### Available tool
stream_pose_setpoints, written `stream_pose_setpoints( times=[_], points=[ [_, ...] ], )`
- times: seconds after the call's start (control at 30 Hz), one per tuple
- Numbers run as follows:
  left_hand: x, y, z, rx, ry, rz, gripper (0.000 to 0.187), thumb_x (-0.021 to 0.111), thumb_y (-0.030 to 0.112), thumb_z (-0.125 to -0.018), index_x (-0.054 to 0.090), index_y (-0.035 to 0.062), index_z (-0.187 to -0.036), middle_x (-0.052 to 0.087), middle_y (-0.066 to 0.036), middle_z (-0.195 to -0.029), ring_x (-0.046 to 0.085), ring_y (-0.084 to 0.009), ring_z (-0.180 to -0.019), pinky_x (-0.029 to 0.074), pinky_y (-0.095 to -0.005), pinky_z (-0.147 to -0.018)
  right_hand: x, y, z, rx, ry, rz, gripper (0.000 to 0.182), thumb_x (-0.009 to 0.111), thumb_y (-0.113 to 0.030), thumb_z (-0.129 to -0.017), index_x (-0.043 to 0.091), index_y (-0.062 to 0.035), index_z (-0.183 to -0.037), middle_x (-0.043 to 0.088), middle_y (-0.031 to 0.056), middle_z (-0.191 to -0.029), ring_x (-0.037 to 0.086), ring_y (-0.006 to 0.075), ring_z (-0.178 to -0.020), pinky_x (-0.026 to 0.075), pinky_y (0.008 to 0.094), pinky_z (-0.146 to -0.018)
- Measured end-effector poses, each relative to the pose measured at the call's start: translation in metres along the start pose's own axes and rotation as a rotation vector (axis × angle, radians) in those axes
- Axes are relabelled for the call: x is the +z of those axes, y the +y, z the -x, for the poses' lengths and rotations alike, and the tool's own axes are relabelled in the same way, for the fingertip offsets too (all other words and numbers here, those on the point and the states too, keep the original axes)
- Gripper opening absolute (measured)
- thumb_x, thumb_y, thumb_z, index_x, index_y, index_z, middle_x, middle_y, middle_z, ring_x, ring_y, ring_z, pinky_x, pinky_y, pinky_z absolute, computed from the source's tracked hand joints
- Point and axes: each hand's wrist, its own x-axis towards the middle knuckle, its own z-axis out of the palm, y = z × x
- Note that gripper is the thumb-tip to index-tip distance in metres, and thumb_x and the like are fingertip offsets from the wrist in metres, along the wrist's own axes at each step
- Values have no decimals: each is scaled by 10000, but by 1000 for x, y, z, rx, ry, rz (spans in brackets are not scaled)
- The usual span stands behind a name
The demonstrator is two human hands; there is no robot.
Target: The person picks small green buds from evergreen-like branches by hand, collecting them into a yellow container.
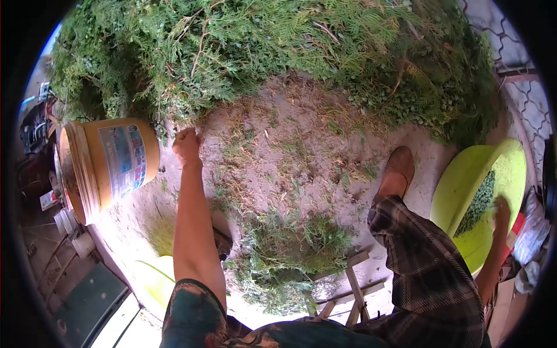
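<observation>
My left hand (187, 146) is stretched forward, fingers closed, at the lower edge of a big heap of green conifer branches (243, 52). Whatever lies in its fingers is too small to make out. On the far right, my right hand (500, 213) is at the inner side of a yellow-green basin (449, 188). Its fingers are blurred. Small green cones or seeds (480, 203) lie inside this tilted basin.
An orange-yellow bucket (119, 159) lies on its side left of my left hand. Loose sprigs (290, 243) and dry bits cover the floor between my feet. A wooden frame (355, 287) and another yellow-green container (156, 278) are close to my body.
</observation>
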Motion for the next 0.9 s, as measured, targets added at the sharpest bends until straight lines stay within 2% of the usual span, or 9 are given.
stream_pose_setpoints(
  times=[0.13,0.17,0.23,0.3,0.47,0.63,0.67,0.77,0.9],
  points=[
    [12,12,-15,62,26,23,221,536,66,-818,609,-12,-1012,612,-61,-828,608,-143,-718,512,-246,-569,71,-35,43,-787,464,986,273,550,-128,-869,571,-15,-1116,611,132,-1030,584,266,-940,460,354,-831],
    [17,13,-25,104,60,-12,246,532,58,-820,600,-12,-1045,611,-61,-852,605,-144,-717,512,-244,-569,93,-60,56,-779,472,984,273,550,-128,-869,571,-15,-1116,611,132,-1030,584,266,-940,460,354,-831],
    [23,16,-41,141,28,-42,369,619,162,-785,573,11,-1118,587,-124,-993,605,-220,-828,523,-318,-659,143,-122,71,-127,118,-164,238,548,-97,-872,574,-1,-1088,606,92,-943,591,173,-773,478,280,-707],
    [32,17,-52,372,89,-773,562,709,298,-698,549,34,-1167,508,-203,-1133,563,-321,-959,489,-400,-794,180,-139,86,-224,-151,-220,200,552,-40,-860,577,9,-1052,589,62,-888,554,104,-678,459,226,-619],
    [40,32,-40,425,71,-970,609,724,349,-651,569,45,-1155,528,-236,-1132,548,-400,-1011,459,-436,-849,264,-158,105,-93,-654,-246,145,518,-33,-882,561,22,-1009,570,40,-777,553,116,-656,452,243,-602],
    [46,28,13,530,10,-566,328,663,173,-702,654,17,-990,669,-163,-886,649,-307,-817,525,-369,-718,308,-146,100,43,-865,-278,136,527,-40,-881,581,27,-986,528,-13,-717,464,47,-624,392,216,-540],
    [46,27,23,166,-49,-233,315,615,105,-752,618,4,-1051,656,-158,-922,643,-260,-812,541,-329,-707,316,-144,99,42,-942,-252,145,528,-67,-887,582,24,-985,511,-16,-713,438,40,-613,374,218,-526],
    [27,-7,23,-160,-338,662,355,551,46,-795,548,-5,-1146,623,-154,-1019,622,-255,-875,548,-333,-730,333,-138,94,27,-1096,-176,167,528,-107,-903,574,11,-1012,501,-14,-717,439,44,-599,365,229,-513],
    [32,2,82,-294,-776,1090,392,509,26,-822,475,-21,-1210,568,-176,-1121,569,-285,-1009,511,-375,-846,354,-128,90,139,-1300,-273,210,539,-168,-915,563,-1,-1039,542,6,-783,513,71,-649,407,237,-541]
  ],
)
